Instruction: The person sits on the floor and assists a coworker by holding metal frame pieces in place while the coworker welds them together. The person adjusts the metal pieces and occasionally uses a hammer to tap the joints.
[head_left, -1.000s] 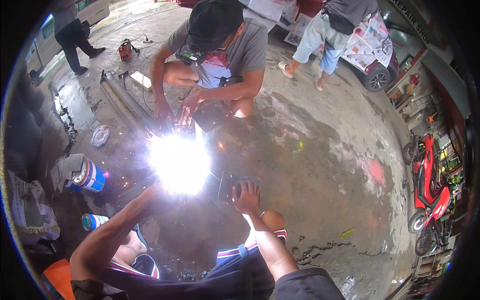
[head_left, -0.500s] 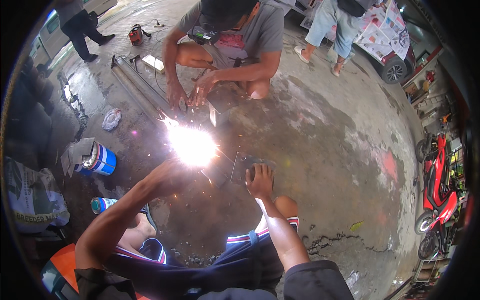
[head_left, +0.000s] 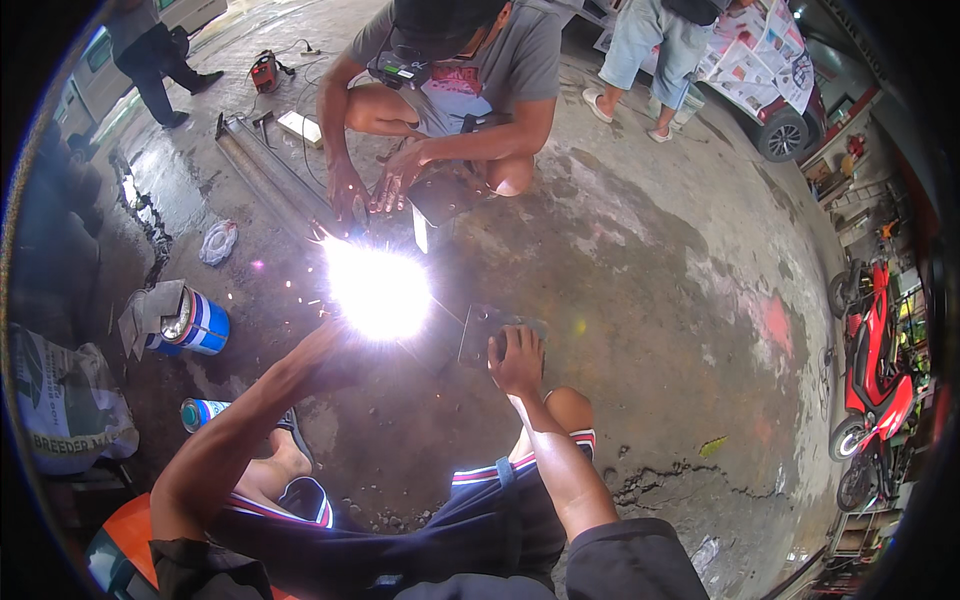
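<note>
A white welding glare burns on the floor in front of me and washes out the metal around it. My left hand is at the glare's near left side; its fingers and anything in them are lost in the brightness. To the right of the glare, my right hand grips the near edge of a dark, flat metal plate, thumb on the left and fingers curled over it. Across from me, a crouching person's hands are low beside the glare, near a long metal bar.
A blue-and-white can, a smaller can and a white sack stand at left. A red machine with cables sits farther back. Red motorcycles line the right. Two people stand behind; a paper-covered car is far right.
The glare has spread a little and hides more of the metal beneath it. Fewer sparks show on its right side. Both my hands stay in nearly the same places.
</note>
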